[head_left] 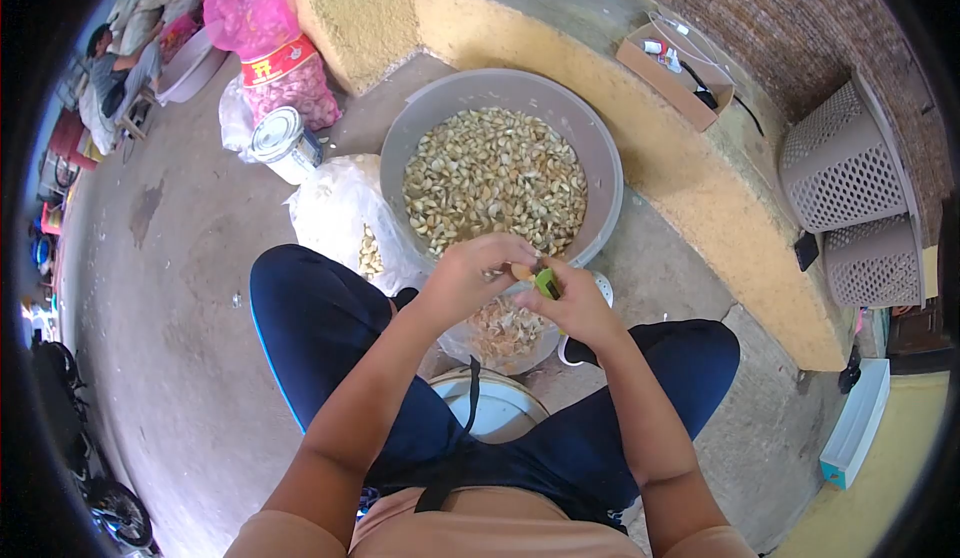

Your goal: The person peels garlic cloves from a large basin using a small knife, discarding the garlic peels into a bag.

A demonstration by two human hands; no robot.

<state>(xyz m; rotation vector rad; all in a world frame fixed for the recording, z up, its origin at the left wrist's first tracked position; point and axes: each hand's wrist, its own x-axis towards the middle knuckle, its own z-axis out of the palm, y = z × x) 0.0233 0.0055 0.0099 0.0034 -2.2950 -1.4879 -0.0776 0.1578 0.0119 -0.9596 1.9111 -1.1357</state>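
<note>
My left hand point(478, 276) pinches a small brownish clove point(521, 272), which looks like garlic, between thumb and fingers. Closed round a small green-handled knife point(546, 282) is my right hand point(580, 304), with the tool touching or very near the clove; its blade is hard to make out. Both hands meet over a container of papery peelings point(508, 330) between my legs. Just beyond them stands a wide grey tub point(607, 158) with many pale cloves point(495, 173) in it. A clear plastic bag point(335, 208) with more cloves leans against the tub's left side.
A metal can point(284, 144) and pink net sacks point(290, 93) stand at upper left. A low yellow ledge point(700, 203) curves along the right, bearing a cardboard box point(676, 83) and plastic baskets point(845, 163). Another person point(112, 73) sits at far left beside a basin point(190, 66).
</note>
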